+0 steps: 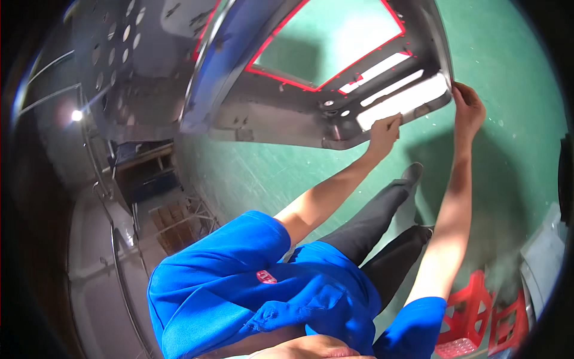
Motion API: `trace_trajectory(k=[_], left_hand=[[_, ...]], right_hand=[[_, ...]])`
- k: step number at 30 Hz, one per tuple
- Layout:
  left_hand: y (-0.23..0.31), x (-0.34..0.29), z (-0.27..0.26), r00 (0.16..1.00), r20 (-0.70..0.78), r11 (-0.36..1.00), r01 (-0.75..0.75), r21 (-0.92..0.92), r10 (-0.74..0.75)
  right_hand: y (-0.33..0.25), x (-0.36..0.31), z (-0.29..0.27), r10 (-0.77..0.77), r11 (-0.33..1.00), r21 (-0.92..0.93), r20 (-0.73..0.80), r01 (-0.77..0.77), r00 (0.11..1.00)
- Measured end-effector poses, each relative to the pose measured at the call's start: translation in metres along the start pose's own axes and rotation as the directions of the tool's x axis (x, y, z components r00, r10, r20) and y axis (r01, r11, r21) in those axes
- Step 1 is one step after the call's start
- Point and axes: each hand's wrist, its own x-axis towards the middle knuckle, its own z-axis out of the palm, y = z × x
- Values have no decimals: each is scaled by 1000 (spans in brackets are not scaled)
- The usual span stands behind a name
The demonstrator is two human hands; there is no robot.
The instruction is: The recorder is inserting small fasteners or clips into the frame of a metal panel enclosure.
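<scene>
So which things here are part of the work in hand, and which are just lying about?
In use:
metal panel, held at its edge
left hand
right hand

Lying about:
red crates
perforated sheet
wooden pallet

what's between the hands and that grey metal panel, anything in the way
Nothing visible. The left hand already touches the lower edge of the grey metal panel, and the right hand grips its corner edge. Only bare green floor shows around both hands.
</scene>
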Motion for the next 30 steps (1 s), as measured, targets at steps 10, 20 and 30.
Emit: trace_trajectory(k=[10,20,30], left_hand=[[11,-7,-14,995,96,999,-7,-40,11],[2,-22,-29,996,71,987,-58,152,48],[6,-37,-36,982,186,999,-16,31,10]], right_hand=[[-23,-15,4,40,981,196,-110,-18,993],[-35,-54,1,-29,990,126,-240,61,970],[-47,-73,-9,-156,969,-225,-215,107,964]])
